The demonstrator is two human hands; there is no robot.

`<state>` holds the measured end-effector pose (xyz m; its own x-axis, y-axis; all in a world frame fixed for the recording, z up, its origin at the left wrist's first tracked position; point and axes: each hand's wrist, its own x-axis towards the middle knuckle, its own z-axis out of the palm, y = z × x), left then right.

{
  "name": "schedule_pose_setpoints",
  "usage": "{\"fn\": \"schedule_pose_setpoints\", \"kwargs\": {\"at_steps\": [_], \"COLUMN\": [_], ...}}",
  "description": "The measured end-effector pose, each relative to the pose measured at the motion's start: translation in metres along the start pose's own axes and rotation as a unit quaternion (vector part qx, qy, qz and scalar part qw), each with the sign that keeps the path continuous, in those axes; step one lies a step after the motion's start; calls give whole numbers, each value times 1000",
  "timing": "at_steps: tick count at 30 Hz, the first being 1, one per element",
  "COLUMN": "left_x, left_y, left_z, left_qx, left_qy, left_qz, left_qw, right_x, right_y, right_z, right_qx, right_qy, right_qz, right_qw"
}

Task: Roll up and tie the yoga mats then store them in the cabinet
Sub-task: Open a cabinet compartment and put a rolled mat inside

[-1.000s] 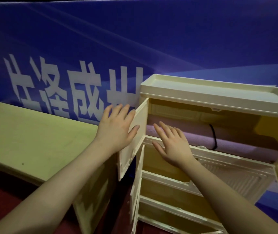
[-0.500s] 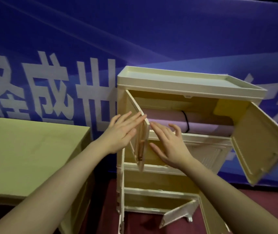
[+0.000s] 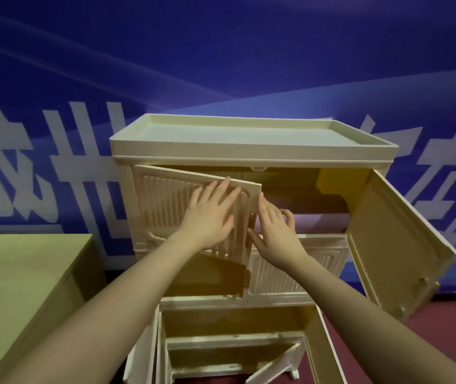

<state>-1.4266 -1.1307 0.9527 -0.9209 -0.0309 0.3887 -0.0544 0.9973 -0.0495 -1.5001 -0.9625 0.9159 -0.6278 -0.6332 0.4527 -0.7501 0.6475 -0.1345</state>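
Blue banner wall [image 3: 221,65] with white characters backs the cream cabinet [image 3: 251,142]; a yellow-green bench [image 3: 19,273] stands left of it — dark red floor [image 3: 448,322] below. Left hand [image 3: 210,217] presses its top-left door [image 3: 171,206], fingers straight and spread; right hand [image 3: 274,231] touches the door's edge, fingers loosely extended — rolled mats [image 3: 318,217] inside.

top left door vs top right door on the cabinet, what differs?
The top left door is nearly shut, ribbed front showing; the top right door is swung wide open. The left hand lies flat on the left door; nothing touches the right door. Both are cream plastic.

Both my bare forearms reach forward. My left hand [image 3: 210,214] lies flat with fingers spread straight; my right hand [image 3: 274,228] beside it is upright, fingers lightly curled at the tips.
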Motion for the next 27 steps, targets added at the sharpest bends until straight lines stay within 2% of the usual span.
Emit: {"fn": "schedule_pose_setpoints", "kwargs": {"at_steps": [4,9,12,19,27], "left_x": [24,36,35,6,-37], "left_y": [-3,-11,-14,14,59], "left_z": [18,33,30,-2,-51], "left_qx": [27,19,22,-11,-55], "left_qy": [-16,-42,-51,11,79], "left_qz": [-29,-101,-112,-98,-57], "left_qw": [999,994,992,995,994], "right_x": [31,55,52,13,-41], "right_y": [24,44,51,37,33], "right_z": [10,22,25,-12,-97], "right_qx": [8,-75,-94,-96,-199], "right_qy": [-11,-46,-50,6,82], "right_qz": [-12,-18,-10,0,-55], "right_qw": [1000,996,994,995,975]}}
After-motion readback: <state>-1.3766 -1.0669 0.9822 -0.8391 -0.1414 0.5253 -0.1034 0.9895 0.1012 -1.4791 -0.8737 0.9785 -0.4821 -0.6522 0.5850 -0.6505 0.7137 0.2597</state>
